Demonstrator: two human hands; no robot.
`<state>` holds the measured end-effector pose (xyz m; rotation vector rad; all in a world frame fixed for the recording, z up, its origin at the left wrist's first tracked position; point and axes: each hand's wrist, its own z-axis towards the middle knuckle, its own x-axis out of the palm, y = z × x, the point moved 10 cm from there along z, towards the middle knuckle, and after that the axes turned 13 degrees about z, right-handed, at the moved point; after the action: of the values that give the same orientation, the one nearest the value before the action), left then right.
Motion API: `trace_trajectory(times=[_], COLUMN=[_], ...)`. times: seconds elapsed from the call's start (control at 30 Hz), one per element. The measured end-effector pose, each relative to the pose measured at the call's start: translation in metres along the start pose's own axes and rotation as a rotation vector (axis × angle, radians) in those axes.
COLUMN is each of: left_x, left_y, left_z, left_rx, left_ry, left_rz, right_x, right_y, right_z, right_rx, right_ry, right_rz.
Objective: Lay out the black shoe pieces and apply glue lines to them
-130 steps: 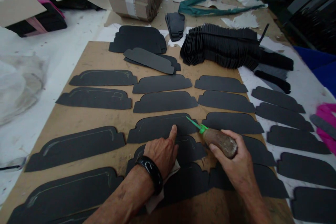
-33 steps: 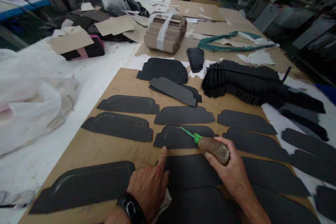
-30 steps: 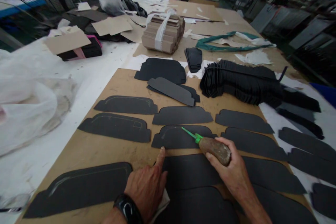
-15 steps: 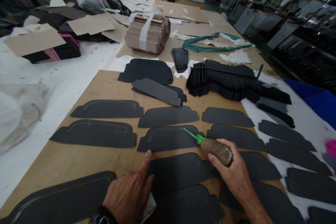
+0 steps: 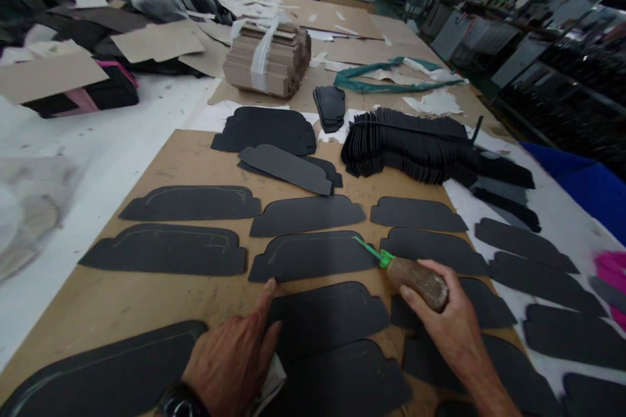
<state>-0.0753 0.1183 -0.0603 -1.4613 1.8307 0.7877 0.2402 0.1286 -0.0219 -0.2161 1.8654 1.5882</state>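
Note:
My right hand [image 5: 452,319] is closed around the brown wooden handle of an awl [image 5: 415,280] with a thin green shank. Its tip rests near the upper right edge of a dark grey, shaped panel [image 5: 308,257], where a faint pale line follows the upper edge. With the index finger stretched out, my left hand [image 5: 235,345] touches the panel's lower left edge; its other fingers are partly bent and hold nothing visible. Below, another dark panel [image 5: 332,309] lies partly behind the left hand. Pale lines also mark the panel [image 5: 166,251] to the left.
Several more panels lie in rows on a brown board [image 5: 161,163]. Behind them stand a stack of dark panels [image 5: 267,130], a long row of black pieces [image 5: 405,146] and a tied cardboard bundle [image 5: 267,58]. A green strap loop [image 5: 386,85] lies farther back.
The awl's tip has moved right along the panel's upper edge, with my right hand following. My left fingertip stays at the lower left edge. The view has shifted slightly.

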Motion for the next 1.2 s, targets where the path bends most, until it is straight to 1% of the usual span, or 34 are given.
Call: trace_trajectory(times=[0.13, 0.23, 0.33, 0.43, 0.5, 0.57, 0.67, 0.77, 0.97, 1.2], left_x=[-0.009, -0.028, -0.052, -0.068, -0.069, -0.063, -0.055, -0.052, -0.056, -0.057], left_y=[0.002, -0.004, -0.023, -0.050, -0.069, -0.084, -0.095, -0.097, -0.097, -0.097], left_z=[0.000, -0.004, -0.006, -0.001, 0.008, 0.019, 0.030, 0.033, 0.032, 0.036], left_rx=[0.007, 0.018, 0.056, 0.115, 0.162, 0.203, 0.240, 0.246, 0.236, 0.224], left_ry=[-0.026, -0.057, -0.096, -0.156, -0.155, -0.123, -0.068, -0.041, -0.102, -0.062], left_rz=[0.012, 0.013, 0.010, 0.011, 0.016, 0.041, 0.067, 0.064, 0.073, 0.074], right_x=[-0.001, -0.001, 0.000, 0.001, 0.001, 0.000, -0.002, -0.005, -0.013, -0.019], right_y=[-0.001, -0.001, 0.000, -0.001, 0.001, 0.002, 0.003, 0.002, 0.002, -0.003], right_z=[-0.001, -0.001, -0.001, -0.001, 0.000, 0.000, 0.000, 0.000, -0.007, -0.013], right_rx=[0.000, -0.012, -0.025, -0.023, -0.029, -0.040, -0.048, -0.053, -0.075, -0.047], right_ry=[-0.006, -0.004, -0.003, 0.006, 0.010, 0.007, 0.001, 0.007, -0.005, -0.004], right_rz=[0.000, 0.001, 0.007, 0.019, 0.017, 0.009, -0.002, -0.018, -0.060, -0.096])
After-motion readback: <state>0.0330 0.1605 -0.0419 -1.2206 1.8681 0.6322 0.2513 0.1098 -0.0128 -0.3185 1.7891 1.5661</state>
